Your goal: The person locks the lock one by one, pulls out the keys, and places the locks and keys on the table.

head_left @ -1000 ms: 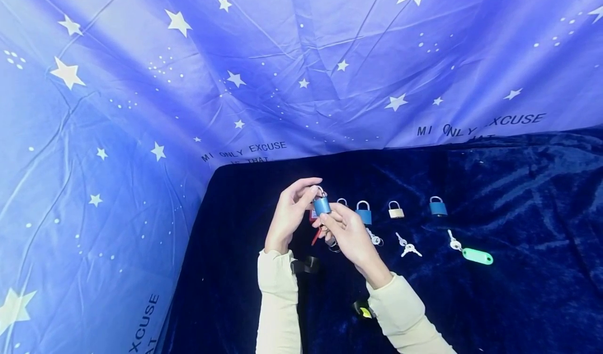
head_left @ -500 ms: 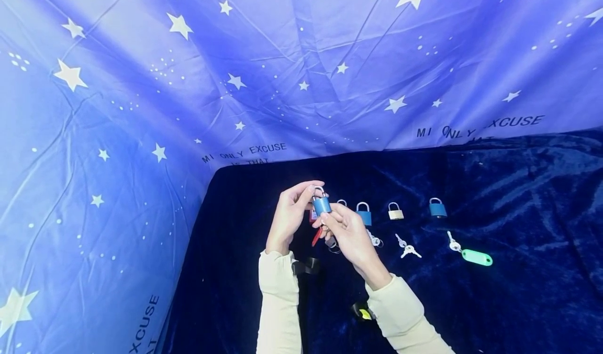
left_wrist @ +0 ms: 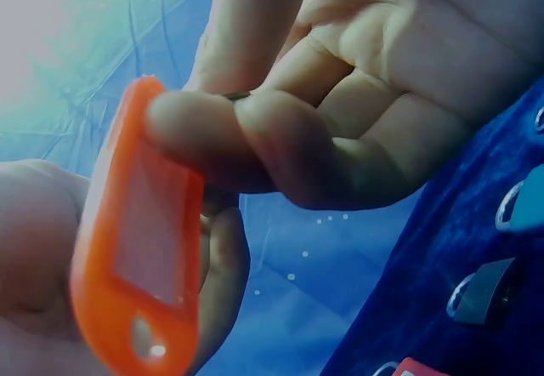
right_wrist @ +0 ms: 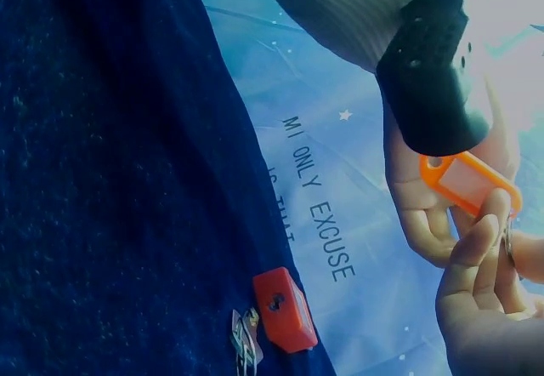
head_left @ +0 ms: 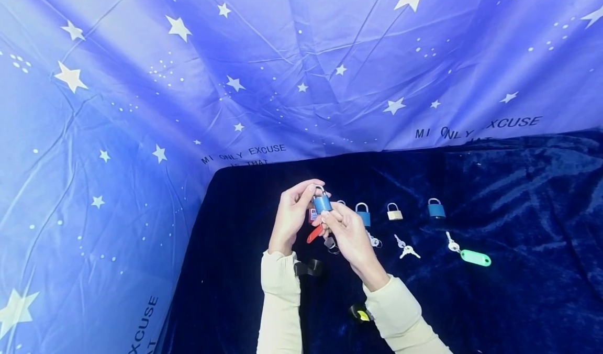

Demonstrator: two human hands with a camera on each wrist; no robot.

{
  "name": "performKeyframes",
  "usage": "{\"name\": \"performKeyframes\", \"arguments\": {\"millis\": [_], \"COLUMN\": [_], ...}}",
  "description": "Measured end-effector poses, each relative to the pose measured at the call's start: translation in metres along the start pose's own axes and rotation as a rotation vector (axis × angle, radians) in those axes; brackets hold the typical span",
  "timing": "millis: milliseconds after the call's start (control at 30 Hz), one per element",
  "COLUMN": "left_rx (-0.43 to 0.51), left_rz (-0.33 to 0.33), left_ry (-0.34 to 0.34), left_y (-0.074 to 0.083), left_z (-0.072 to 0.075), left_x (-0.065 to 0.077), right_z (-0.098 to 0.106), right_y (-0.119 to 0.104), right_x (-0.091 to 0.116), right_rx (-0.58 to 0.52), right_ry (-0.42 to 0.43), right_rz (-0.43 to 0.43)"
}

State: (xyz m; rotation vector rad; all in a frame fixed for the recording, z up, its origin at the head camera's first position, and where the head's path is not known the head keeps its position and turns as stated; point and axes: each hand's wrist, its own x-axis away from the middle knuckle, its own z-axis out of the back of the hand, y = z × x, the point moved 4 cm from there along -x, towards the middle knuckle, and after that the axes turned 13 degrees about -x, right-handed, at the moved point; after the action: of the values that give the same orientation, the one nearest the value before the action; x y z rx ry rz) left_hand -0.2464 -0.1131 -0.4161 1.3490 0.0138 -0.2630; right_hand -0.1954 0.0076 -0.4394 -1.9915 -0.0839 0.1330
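A blue padlock [head_left: 322,203] is up off the dark cloth, its shackle on top. My left hand [head_left: 288,215] holds it from the left, thumb and fingers near the shackle. From below, my right hand [head_left: 346,228] pinches at the padlock's lower end. An orange-red key tag [head_left: 315,233] hangs by a ring from this hand; the key itself is hidden by the fingers. Close up in the left wrist view, the tag [left_wrist: 136,248] shows a pale label window, beside curled fingers. In the right wrist view, a metal ring [right_wrist: 509,240] shows between the fingertips.
On the navy velvet cloth [head_left: 518,202], a red padlock [right_wrist: 286,310], blue padlocks [head_left: 363,214] [head_left: 436,208] and a brass padlock [head_left: 394,211] stand in a row. Before them lie keys [head_left: 407,249] and a green key tag [head_left: 476,258]. A starry curtain [head_left: 301,55] hangs behind.
The orange-red tag has swung round to show more of its flat side. Both hands keep nearly the same place on the padlock.
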Motion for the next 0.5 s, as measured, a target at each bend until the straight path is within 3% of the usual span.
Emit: {"name": "performKeyframes", "arguments": {"millis": [500], "left_rx": [0.023], "left_rz": [0.005], "left_ry": [0.006], "left_y": [0.005], "left_z": [-0.014], "left_x": [-0.002], "right_z": [0.004], "right_y": [-0.005], "right_x": [-0.002], "right_rx": [-0.056], "right_ry": [0.060], "right_rz": [0.056]}}
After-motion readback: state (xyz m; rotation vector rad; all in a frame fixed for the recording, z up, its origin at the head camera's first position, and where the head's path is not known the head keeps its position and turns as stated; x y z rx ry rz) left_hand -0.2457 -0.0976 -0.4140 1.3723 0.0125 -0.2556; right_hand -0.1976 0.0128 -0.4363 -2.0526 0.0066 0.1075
